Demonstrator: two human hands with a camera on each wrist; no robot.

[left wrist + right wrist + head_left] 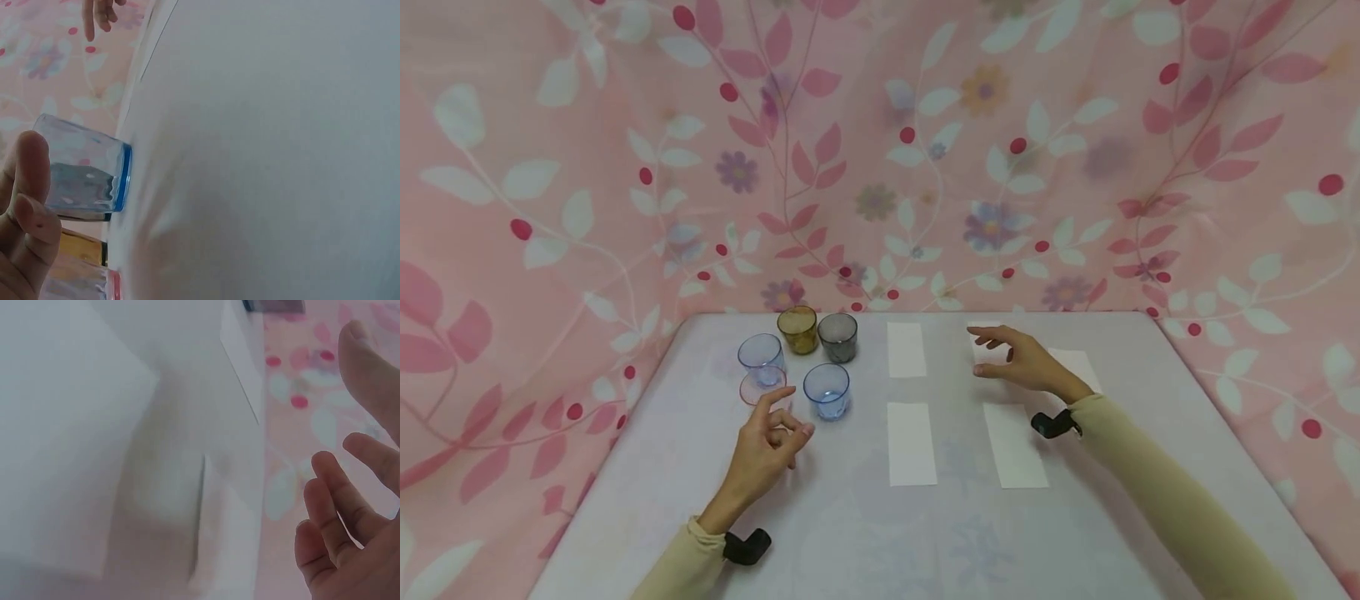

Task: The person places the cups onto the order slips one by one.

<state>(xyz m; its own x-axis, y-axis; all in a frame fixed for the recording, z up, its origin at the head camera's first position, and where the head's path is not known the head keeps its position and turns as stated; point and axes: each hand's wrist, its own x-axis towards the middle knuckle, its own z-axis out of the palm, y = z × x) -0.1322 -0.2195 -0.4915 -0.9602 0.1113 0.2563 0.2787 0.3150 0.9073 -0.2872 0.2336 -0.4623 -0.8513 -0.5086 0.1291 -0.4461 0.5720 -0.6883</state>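
My left hand [767, 442] hovers just in front of the glasses with its fingers loosely bent, holding nothing. Nearest to it are a pink-rimmed clear glass [751, 395], partly behind the fingers, and a light blue glass [827, 393]. In the left wrist view that blue-rimmed glass [87, 172] appears just beyond the fingertips. Another blue glass [760, 357], an amber glass [798, 332] and a grey glass [838, 340] stand behind. Over on the right, my right hand [1026, 358] is above a white paper sheet [982, 343] that it partly hides, fingers spread and nothing held.
More white paper rectangles lie flat on the table [850, 533]: a back one [907, 350], a front one [912, 444], one beneath the right wrist [1017, 454] and one behind the right forearm [1078, 367]. A pink floral curtain [880, 167] hangs along the back and sides.
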